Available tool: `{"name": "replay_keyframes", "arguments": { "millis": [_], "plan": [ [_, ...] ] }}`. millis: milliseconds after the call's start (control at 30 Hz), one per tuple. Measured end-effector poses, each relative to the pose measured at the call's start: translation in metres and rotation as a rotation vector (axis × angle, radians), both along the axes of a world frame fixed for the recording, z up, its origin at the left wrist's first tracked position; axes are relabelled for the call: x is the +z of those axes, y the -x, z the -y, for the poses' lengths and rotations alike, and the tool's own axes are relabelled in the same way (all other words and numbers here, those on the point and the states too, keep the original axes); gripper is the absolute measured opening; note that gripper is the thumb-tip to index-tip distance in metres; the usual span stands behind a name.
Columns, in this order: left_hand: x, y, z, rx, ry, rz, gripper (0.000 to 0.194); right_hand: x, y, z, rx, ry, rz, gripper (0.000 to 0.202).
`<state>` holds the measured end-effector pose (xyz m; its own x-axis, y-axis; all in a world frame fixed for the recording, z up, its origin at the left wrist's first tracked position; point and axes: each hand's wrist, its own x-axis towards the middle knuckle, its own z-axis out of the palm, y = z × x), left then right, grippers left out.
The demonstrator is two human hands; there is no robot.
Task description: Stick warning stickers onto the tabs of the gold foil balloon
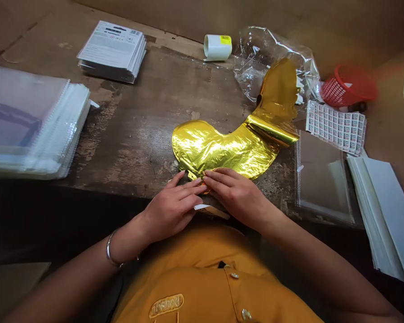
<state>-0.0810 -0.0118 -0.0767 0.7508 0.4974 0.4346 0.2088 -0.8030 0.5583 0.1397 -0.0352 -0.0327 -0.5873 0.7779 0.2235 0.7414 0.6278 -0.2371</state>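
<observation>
While my left hand [175, 206] and right hand [237, 193] touch the gold foil balloon [218, 150], finger closure I cannot tell; backing cards [109, 49]: print illegible; red basket [336, 89] holds something white.

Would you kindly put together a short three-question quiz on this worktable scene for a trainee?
1. Multiple choice: which thing do the left hand and the right hand both touch?
A) the stack of printed cards
B) the gold foil piece
C) the sticker sheet

2. True or false: the silver bracelet is on the right wrist.

3. Fill in the missing word: as the camera sees it, the red basket stands to the ____ of the white roll.

Key: 1. B; 2. False, it is on the left; 3. right.
</observation>
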Motion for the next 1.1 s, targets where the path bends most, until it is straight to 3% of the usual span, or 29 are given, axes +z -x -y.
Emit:
{"name": "replay_keyframes", "arguments": {
  "millis": [100, 200, 300, 400, 533, 633, 733, 867, 1000, 1100],
  "plan": [
    [0.001, 0.004, 0.001, 0.028, 0.055, 0.08, 0.02, -0.012, -0.002, 0.004, -0.015, -0.028, -0.097, 0.026],
    [0.007, 0.007, 0.002, 0.096, 0.09, 0.152, 0.021, -0.019, -0.003, 0.0, -0.168, 0.019, -0.298, 0.018],
    [0.015, 0.008, 0.003, 0.165, 0.052, 0.11, 0.018, -0.015, -0.005, -0.007, -0.393, 0.204, -0.482, 0.009],
    [0.023, 0.005, 0.002, 0.186, -0.032, 0.028, 0.015, -0.007, -0.008, -0.017, -0.522, 0.422, -0.585, 0.028],
    [0.034, -0.004, -0.005, 0.109, -0.099, 0.014, 0.013, -0.005, -0.013, -0.029, -0.554, 0.564, -0.644, 0.04],
    [0.038, -0.015, -0.011, -0.041, -0.131, -0.049, 0.015, -0.005, -0.012, -0.036, -0.555, 0.616, -0.668, 0.04],
    [0.033, -0.025, -0.018, -0.161, -0.169, -0.146, 0.015, -0.002, -0.01, -0.037, -0.58, 0.544, -0.704, 0.04],
    [0.021, -0.031, -0.026, -0.149, -0.13, -0.218, 0.017, 0.004, -0.014, -0.028, -0.674, 0.156, -0.793, 0.028],
    [0.019, -0.031, -0.028, -0.148, -0.072, -0.223, 0.017, -0.005, -0.017, -0.01, -0.388, 0.091, -0.385, 0.057],
    [0.021, -0.03, -0.027, -0.146, -0.05, -0.224, 0.017, -0.01, -0.016, -0.005, -0.347, 0.077, -0.271, 0.025]
  ]
}}
